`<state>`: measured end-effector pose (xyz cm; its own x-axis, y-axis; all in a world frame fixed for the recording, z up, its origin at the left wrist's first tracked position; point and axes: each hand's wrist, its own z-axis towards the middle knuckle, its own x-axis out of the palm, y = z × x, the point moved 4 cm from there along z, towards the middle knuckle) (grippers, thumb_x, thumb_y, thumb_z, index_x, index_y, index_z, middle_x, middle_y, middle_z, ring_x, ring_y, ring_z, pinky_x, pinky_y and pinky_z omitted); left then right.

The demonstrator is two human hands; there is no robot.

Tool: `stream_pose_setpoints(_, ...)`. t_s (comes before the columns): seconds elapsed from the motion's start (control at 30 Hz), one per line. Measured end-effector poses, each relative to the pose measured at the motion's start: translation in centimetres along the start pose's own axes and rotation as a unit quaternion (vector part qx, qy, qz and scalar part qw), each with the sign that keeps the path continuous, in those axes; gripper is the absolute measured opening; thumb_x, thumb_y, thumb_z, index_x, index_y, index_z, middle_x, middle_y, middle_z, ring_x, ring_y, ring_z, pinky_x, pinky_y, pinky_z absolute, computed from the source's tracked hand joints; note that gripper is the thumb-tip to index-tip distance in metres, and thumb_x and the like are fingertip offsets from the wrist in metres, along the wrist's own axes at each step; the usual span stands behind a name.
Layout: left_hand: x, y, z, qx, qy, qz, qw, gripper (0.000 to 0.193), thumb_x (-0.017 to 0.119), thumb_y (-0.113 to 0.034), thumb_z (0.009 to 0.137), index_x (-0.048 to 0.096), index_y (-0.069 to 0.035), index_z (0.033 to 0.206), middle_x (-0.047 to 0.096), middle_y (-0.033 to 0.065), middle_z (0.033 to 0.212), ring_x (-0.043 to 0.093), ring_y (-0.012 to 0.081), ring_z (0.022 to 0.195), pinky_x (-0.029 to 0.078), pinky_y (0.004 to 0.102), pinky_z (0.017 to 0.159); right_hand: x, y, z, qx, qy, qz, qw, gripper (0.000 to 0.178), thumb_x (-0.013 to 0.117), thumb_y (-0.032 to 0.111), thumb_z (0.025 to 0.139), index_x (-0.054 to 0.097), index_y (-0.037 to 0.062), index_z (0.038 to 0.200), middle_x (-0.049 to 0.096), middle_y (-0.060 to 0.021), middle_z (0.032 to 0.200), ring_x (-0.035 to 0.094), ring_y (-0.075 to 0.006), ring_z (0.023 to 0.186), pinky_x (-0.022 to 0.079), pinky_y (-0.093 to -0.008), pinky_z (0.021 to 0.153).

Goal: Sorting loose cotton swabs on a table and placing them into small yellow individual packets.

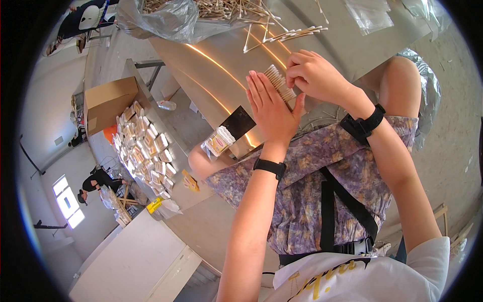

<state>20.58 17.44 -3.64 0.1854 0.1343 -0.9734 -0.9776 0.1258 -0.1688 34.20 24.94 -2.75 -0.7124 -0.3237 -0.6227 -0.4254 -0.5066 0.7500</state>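
White shirt nearest; two bare hands at one row of cotton swabs.

Left hand flat, fingers together, thumb spread, partly covering the row; right hand curled at its other side, whether pinching a swab one cannot tell; the row lies between them, unbagged, seemingly part-arranged; one filled pack lies just beside one black block; farther, loose swabs and one larger heap, too many to count, look unpacked; to the left, dozens of apparently finished packs overlap, beside one cardboard box; beyond, at least one other person.
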Motion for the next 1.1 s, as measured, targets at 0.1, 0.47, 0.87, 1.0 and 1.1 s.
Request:
stream_pose_setpoints(0.1,-0.09,-0.12,0.04,0.001,-0.002,0.0,1.0,0.102,0.054,-0.062,0.094,0.018,0.014,0.152,0.022,0.035,0.158,0.021,0.0453,0.15,0.02,0.0532,0.121,0.11,0.01,0.02,0.004,-0.01,0.004,1.0,0.009,0.06,0.001,0.079,0.068,0.0059,0.079,0.062,-0.0058,0.089,0.059,-0.0272,0.095,0.049,-0.0387,0.087)
stream_pose_setpoints(0.47,-0.11,-0.1,0.04,0.003,0.001,0.001,1.0,0.103,0.055,-0.062,0.094,0.018,0.016,0.151,0.022,0.0361,0.157,0.021,0.046,0.149,0.02,0.0532,0.121,0.19,-0.02,0.17,0.009,-0.019,-0.017,1.0,0.009,0.06,0.001,0.079,0.067,0.0061,0.078,0.061,-0.0052,0.09,0.059,-0.0266,0.095,0.048,-0.0388,0.087)
stream_pose_setpoints(0.87,-0.16,-0.26,0.12,0.0,0.001,0.005,1.0,0.103,0.056,-0.061,0.093,0.02,0.016,0.151,0.024,0.0356,0.156,0.021,0.0455,0.149,0.02,0.0524,0.121,0.41,0.0,0.42,-0.002,-0.057,-0.01,0.998,0.011,0.059,0.001,0.082,0.067,0.0081,0.086,0.062,-0.0051,0.093,0.059,-0.0277,0.097,0.047,-0.0397,0.089)
stream_pose_setpoints(1.0,-0.16,-0.21,0.09,-0.001,0.0,0.003,1.0,0.103,0.056,-0.061,0.093,0.02,0.016,0.151,0.024,0.0352,0.157,0.021,0.0454,0.149,0.02,0.0524,0.121,0.3,0.0,0.37,0.001,-0.017,-0.029,0.999,0.012,0.059,0.0,0.082,0.067,0.0084,0.086,0.062,-0.0051,0.094,0.059,-0.0276,0.098,0.047,-0.0392,0.09)
stream_pose_setpoints(1.1,-0.19,-0.13,0.07,-0.002,0.001,0.005,1.0,0.103,0.056,-0.061,0.093,0.02,0.016,0.151,0.024,0.0351,0.157,0.021,0.0453,0.149,0.02,0.0523,0.122,0.46,0.11,0.41,0.003,-0.016,-0.027,1.0,0.014,0.059,-0.001,0.081,0.067,0.0087,0.087,0.062,-0.0052,0.094,0.059,-0.0276,0.099,0.047,-0.0389,0.091)
